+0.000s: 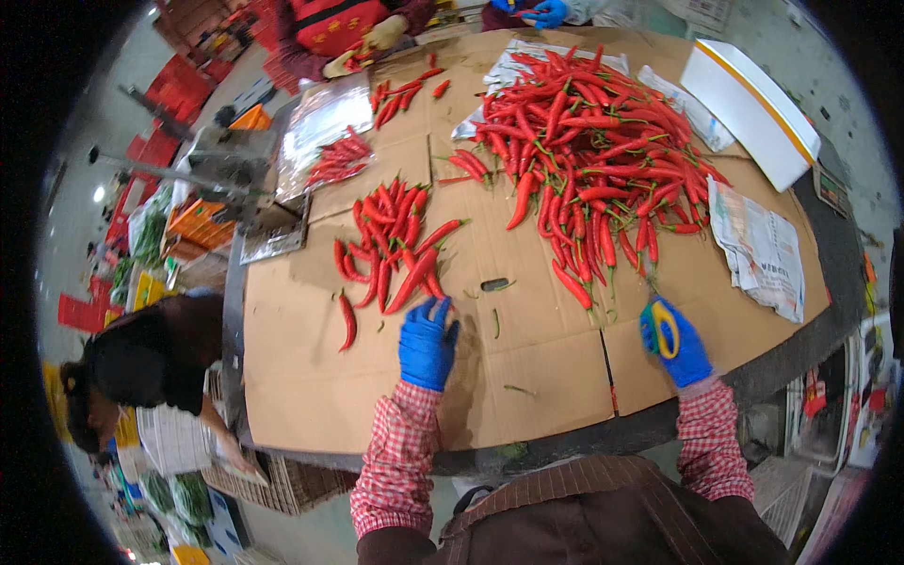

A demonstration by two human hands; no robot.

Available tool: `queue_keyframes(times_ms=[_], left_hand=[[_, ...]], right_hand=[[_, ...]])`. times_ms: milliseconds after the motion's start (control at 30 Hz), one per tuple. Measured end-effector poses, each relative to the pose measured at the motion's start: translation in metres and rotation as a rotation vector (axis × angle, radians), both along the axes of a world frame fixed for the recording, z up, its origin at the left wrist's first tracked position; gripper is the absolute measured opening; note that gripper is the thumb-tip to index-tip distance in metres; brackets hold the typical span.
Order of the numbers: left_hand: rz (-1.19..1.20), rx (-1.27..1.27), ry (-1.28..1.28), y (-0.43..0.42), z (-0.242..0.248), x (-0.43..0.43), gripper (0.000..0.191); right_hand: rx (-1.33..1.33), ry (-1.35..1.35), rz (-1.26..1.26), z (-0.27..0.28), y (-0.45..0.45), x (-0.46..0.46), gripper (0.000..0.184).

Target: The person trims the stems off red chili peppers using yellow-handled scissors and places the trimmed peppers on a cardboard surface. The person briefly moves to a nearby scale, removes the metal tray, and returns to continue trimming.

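Note:
My left hand [427, 346], in a blue glove, rests by the near edge of a small pile of red chili peppers [385, 233]. Its fingers are slightly apart, with the tips against or just beside the lowest peppers; I see nothing held in it. In my right hand [684, 349], also blue-gloved, are scissors with yellow and green handles [664, 330]. Their blades point away from me towards a large heap of red chilies with green stems [593, 141]; the tips are blurred. One separate chili [347, 321] lies left of my left hand.
Flattened cardboard [551, 367] covers the table, with cut stems [496, 323] on it. Newspaper [759, 247] and a white foam box [748, 106] lie right. Plastic bags [321, 127] and a metal device [272, 226] stand left. Co-workers' gloved hands [385, 34] are across the table.

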State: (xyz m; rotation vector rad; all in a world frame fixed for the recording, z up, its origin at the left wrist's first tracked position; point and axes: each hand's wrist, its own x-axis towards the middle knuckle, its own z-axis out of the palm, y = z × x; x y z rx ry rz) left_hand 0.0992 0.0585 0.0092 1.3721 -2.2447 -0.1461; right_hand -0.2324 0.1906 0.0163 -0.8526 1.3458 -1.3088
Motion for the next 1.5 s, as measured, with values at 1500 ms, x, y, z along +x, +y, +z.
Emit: queue_keyframes(times_ms=[1500], left_hand=[[0.095,0.376,0.220,0.010,-0.014,-0.176,0.059]], right_hand=[[-0.244,-0.390,-0.344,-0.048,-0.105,-0.005,0.032]])
